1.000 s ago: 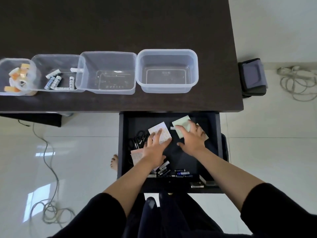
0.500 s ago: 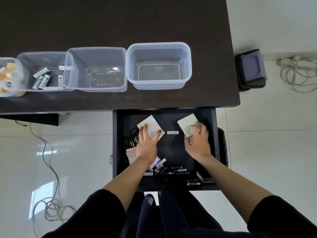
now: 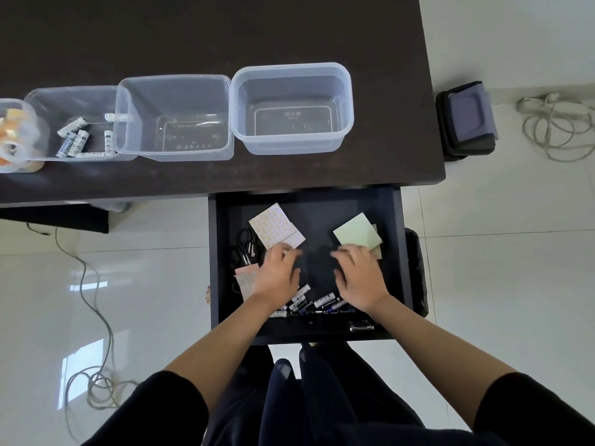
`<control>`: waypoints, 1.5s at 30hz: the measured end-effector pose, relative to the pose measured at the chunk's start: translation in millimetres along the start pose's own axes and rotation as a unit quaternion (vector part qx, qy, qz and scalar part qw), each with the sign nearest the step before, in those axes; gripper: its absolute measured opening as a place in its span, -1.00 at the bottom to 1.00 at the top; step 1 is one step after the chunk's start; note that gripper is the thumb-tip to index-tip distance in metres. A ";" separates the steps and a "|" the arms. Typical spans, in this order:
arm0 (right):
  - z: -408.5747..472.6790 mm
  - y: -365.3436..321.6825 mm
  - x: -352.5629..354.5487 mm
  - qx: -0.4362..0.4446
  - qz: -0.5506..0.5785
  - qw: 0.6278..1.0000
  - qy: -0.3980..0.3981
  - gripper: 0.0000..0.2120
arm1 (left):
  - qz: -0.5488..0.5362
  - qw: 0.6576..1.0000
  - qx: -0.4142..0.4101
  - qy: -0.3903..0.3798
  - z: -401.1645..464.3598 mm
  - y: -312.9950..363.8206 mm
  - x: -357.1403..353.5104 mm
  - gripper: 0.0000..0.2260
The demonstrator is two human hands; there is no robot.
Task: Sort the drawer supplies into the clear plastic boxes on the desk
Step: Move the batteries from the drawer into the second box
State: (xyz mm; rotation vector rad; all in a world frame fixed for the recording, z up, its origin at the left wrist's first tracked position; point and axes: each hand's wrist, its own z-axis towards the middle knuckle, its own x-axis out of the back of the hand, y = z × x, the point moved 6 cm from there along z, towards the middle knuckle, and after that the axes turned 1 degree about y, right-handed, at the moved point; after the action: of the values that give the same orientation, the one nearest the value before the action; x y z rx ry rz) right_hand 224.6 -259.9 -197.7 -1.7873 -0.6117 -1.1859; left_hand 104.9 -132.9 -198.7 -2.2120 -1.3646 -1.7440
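Two boxes point(image 3: 74, 123) on the worktop point(image 3: 225, 33) hold tape and batteries, two point(image 3: 291, 107) are empty; drawer point(image 3: 309, 201) holds the rest; left hand point(image 3: 278, 275) pinches a patterned pad point(image 3: 275, 228), right hand point(image 3: 362, 278) a green pad point(image 3: 355, 235).

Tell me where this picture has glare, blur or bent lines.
Head view: bright window glare on the glossy white floor tiles at lower left; fingertips of the left hand and right hand are motion-smeared; the dark brown desk edges bow from the wide lens; the clear plastic boxes stay sharp.
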 end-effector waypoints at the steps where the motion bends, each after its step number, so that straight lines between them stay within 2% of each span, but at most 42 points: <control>1: -2.0 -6.6 -6.8 0.037 0.020 0.998 -0.039 -0.72 | -0.029 0.999 -0.014 -0.023 -6.0 2.4 -5.5 -0.71; 3: -6.2 -12.2 -19.9 0.047 0.051 0.989 -0.134 -0.77 | -0.046 0.995 -0.025 -0.080 -17.3 4.9 -17.9 -0.77; 5: -11.9 -9.9 -31.9 -0.004 0.068 0.972 -0.223 -0.70 | -0.033 0.990 -0.016 -0.133 -26.1 6.4 -27.9 -0.74; 7: -16.7 -9.0 -38.8 -0.038 0.072 0.959 -0.273 -0.64 | -0.029 0.986 0.000 -0.162 -31.1 5.8 -34.1 -0.68; 9: -21.2 -9.5 -43.7 -0.056 0.078 0.950 -0.298 -0.61 | -0.034 0.984 0.018 -0.174 -30.3 4.5 -37.0 -0.63; 12: -25.7 -10.1 -49.5 -0.076 0.081 0.938 -0.328 -0.67 | -0.022 0.979 0.041 -0.200 -26.3 4.1 -40.3 -0.61; 16: -28.2 -10.9 -52.7 -0.089 0.081 0.928 -0.352 -0.76 | 0.008 0.964 0.041 -0.262 -31.8 5.4 -52.8 -0.68; 23: -27.2 -11.1 -55.9 -0.103 0.092 0.917 -0.376 -0.82 | 0.028 0.940 0.059 -0.335 -34.8 -0.6 -59.3 -0.76; 30: -29.5 -12.7 -60.0 -0.101 0.084 0.903 -0.409 -0.82 | -0.053 0.943 0.079 -0.319 -40.1 -7.6 -57.0 -0.80; 36: -32.0 -25.5 -59.7 -0.099 0.137 0.881 -0.442 -0.77 | -0.139 0.946 0.091 -0.280 -44.4 -10.2 -45.9 -0.80; 42: -29.7 -41.4 -56.0 -0.111 0.116 0.861 -0.483 -0.69 | -0.145 0.949 0.086 -0.266 -46.1 -6.0 -38.3 -0.78; 45: -28.8 -48.5 -61.3 -0.092 0.080 0.856 -0.503 -0.77 | -0.141 0.952 0.081 -0.259 -47.6 -4.6 -35.0 -0.77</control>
State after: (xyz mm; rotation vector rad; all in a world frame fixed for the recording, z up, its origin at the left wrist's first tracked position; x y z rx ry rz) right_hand 147.5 -257.1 -229.3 -2.5269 -0.9120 -0.0944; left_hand 64.9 -174.9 -210.6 -2.5892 -1.9244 -1.0727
